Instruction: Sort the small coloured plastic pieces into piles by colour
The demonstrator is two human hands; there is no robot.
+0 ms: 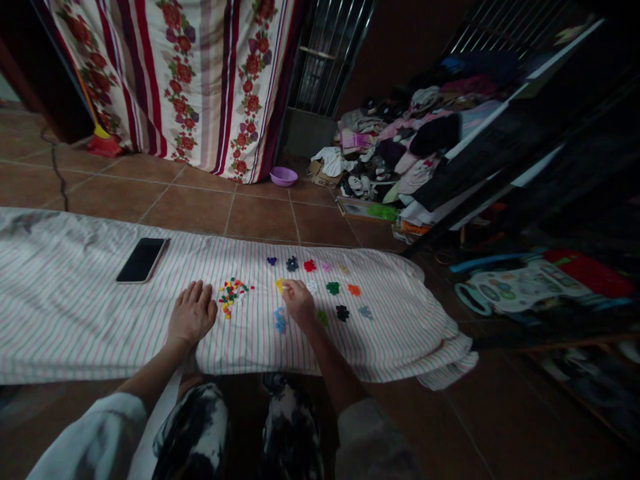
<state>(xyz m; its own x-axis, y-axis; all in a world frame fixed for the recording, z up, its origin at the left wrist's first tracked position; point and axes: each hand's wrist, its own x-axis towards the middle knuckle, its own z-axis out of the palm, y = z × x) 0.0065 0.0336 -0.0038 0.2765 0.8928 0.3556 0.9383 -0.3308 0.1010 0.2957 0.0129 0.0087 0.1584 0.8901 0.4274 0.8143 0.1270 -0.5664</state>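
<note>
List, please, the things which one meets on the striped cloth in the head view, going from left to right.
Phone → left hand → mixed-colour pile → purple pile → right hand → dark green pile → orange pile.

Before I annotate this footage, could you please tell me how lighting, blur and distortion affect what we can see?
Head view: dim overall, the right side sinking into near-black; the white panel there looks smeared; objects stretch toward the frame edges; the small coloured pieces separate by colour but look soft, so whether the right hand pinches one is unclear.
</note>
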